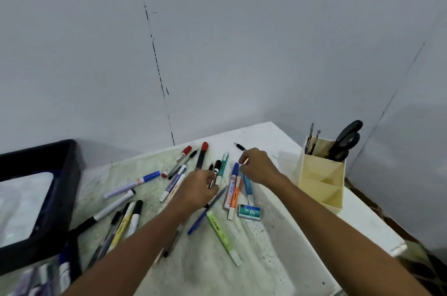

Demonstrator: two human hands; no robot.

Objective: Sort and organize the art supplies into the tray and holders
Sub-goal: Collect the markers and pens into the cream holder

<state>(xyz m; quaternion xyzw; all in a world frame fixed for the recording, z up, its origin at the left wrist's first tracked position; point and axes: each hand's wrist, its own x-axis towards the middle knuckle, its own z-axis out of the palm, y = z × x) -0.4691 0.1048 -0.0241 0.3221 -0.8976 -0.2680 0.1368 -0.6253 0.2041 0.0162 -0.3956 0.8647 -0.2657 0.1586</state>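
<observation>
Several markers and pens lie scattered across the white table [278, 242]. My left hand [197, 188] curls its fingers round a black marker [216, 172] in the middle of the pile. My right hand [257, 166] pinches a thin pale stick [246, 161] just above a blue-capped marker [231, 185] and an orange highlighter [234, 198]. A cream holder [323, 182] with several compartments stands at the right; black scissors [346, 140] and a few thin tools stick out of its back compartment. A dark tray [58, 189] sits at the left.
A small teal box marked 10 [249, 211] lies near the orange highlighter. A light green highlighter [223, 237] lies toward me. A red-capped marker [202, 154] and a small black pen [240, 146] lie at the far side. The wall stands close behind; the table's edge drops off right.
</observation>
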